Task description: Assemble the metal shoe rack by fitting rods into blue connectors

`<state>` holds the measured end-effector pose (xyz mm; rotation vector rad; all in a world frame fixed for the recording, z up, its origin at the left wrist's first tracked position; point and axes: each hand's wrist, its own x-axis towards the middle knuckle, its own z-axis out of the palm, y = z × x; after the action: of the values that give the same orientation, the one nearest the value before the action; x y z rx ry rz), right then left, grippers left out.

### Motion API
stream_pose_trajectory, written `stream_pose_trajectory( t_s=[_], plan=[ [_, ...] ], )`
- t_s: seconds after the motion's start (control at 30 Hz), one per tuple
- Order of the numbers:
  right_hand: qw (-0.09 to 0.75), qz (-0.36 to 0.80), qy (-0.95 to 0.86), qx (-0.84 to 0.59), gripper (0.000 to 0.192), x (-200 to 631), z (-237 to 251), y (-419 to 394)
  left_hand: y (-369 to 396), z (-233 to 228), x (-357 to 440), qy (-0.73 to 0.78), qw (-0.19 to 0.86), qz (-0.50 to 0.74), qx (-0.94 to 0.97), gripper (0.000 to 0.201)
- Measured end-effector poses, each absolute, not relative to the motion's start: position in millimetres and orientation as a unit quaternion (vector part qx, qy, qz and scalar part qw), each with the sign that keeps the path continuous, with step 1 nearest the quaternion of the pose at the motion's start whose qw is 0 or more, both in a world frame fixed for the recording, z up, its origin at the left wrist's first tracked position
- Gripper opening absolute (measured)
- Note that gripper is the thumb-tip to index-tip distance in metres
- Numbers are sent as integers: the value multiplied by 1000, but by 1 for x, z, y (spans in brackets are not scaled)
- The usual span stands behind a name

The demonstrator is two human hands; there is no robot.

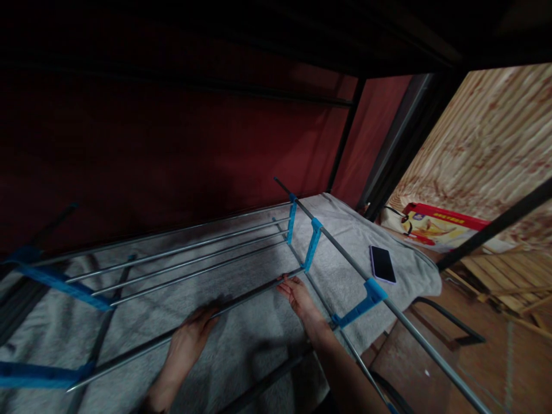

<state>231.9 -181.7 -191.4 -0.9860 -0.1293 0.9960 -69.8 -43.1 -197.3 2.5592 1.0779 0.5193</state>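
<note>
A rack of thin metal tubes and blue plastic brackets lies on a grey blanket [241,368]. My left hand [190,336] is wrapped round a long metal tube [248,297] near its middle. Close to that tube's right end, the fingers of my right hand [296,293] pinch it, just short of a blue bracket [313,244]. The tube's left end rests by another blue bracket [43,375] at the lower left; whether it is seated there I cannot tell. Behind, several thinner rods [194,261] run between a left bracket [64,284] and a right bracket [291,221].
A thick tube [345,253] slants along the rack's right side, with a blue bracket [362,303] on it. A phone [382,264] lies on the blanket. Dark bed-frame posts [401,138] stand at the right. Beyond are a red box [446,224] and wooden slats [504,279].
</note>
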Motion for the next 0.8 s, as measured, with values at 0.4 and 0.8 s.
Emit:
stream_pose_trajectory(
  t_s=[0.4, 0.8],
  plan=[
    [754, 463, -62, -462, 34, 230, -192, -182, -51, -193, -65, 400, 168, 145, 889, 39],
    [687, 474, -103, -541, 37, 235, -205, -189, -81, -168, -51, 425, 186, 92, 881, 37]
  ],
)
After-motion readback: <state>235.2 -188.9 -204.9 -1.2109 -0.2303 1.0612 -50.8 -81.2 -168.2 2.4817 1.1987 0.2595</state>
